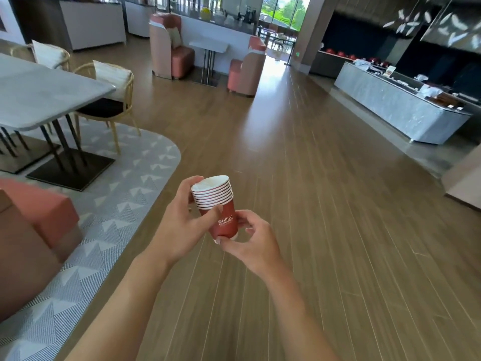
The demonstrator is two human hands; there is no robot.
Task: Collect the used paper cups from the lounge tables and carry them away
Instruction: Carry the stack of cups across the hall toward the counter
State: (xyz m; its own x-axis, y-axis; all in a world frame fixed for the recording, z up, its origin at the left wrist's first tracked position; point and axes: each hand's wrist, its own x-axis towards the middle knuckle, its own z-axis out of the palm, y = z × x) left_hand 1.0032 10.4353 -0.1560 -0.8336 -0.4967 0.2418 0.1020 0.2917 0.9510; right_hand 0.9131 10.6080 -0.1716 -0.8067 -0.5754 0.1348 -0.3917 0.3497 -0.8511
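The person holds a nested stack of red paper cups (217,207) in front of the body, above the wooden floor (325,204) of an open lounge aisle. The left hand (179,225) grips the upper part of the stack, with fingers curled round the white rims and the thumb across the red wall. The right hand (253,241) grasps the base of the stack, fingertips pinching the bottom of the outermost cup. The stack tilts slightly, mouth up and away from the person. About eight rims are visible, so collection appears well advanced or complete. The grey table (39,97) at the left shows no cups on the part in view; other tables, including the small white table (208,46) between the pink booth seats (169,45), are too distant to check. The remaining step is judged to be carrying the stack away; no bin or drop-off point can be identified. White lettering on the outermost cup reads "Hilton" with a second line, probably "Garden Inn", only partly legible. No other writing is readable.
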